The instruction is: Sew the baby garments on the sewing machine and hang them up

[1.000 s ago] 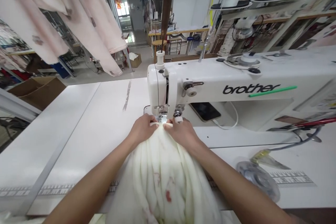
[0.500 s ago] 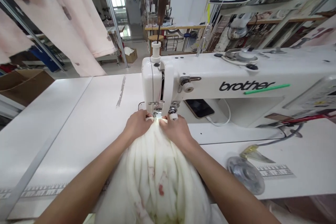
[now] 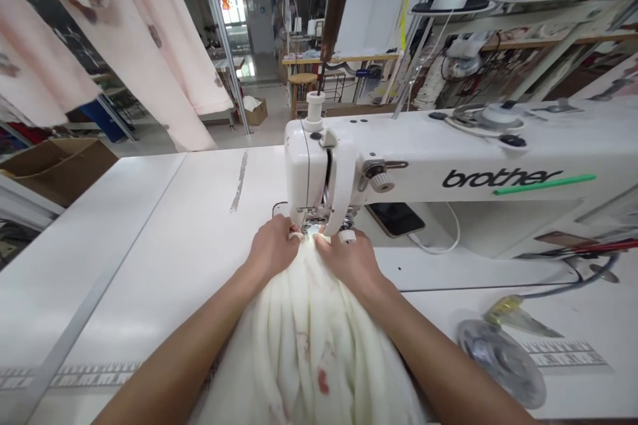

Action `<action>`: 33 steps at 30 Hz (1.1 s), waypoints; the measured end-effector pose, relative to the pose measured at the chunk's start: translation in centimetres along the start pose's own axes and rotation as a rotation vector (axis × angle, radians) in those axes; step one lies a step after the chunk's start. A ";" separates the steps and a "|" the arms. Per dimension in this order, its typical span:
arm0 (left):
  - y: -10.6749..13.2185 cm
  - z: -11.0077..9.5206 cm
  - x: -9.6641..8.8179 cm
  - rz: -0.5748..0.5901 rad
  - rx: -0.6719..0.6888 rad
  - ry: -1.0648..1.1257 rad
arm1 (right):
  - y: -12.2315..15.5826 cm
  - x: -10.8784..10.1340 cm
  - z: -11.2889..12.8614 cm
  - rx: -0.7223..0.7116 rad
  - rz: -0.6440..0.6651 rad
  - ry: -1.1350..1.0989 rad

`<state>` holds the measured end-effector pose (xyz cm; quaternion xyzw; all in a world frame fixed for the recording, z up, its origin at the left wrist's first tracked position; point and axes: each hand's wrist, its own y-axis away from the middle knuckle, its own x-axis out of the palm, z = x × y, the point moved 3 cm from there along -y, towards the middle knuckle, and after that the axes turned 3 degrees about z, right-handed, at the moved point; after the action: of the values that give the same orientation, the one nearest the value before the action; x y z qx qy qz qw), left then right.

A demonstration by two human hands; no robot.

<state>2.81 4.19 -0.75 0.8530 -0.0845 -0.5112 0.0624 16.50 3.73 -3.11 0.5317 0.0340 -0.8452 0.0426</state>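
Fingers [image 3: 294,236] of both hands are pinching the bunched cream cloth [image 3: 309,339] together right under the needle of the sewing machine [image 3: 319,172], cloth lying on the surface [image 3: 164,246]. Left hand [image 3: 272,252] and right hand [image 3: 349,259] are sitting very near the needle; a slip could prick fingertips or bunch the seam.

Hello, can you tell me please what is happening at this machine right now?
A person sits at a white Brother sewing machine and works with both hands. The left hand and the right hand pinch the gathered edge of a cream fabric right under the needle area. The rest of the fabric bunches between the forearms. A phone lies under the machine arm.
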 end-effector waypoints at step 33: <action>-0.3 0.9 -0.3 -0.089 0.035 0.049 | 0.5 -0.2 -1.7 -0.211 -0.005 -0.239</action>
<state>1.84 4.54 -0.95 0.8691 -0.0539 -0.4910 0.0268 18.16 3.44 -3.72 0.4196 0.1184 -0.8943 0.1000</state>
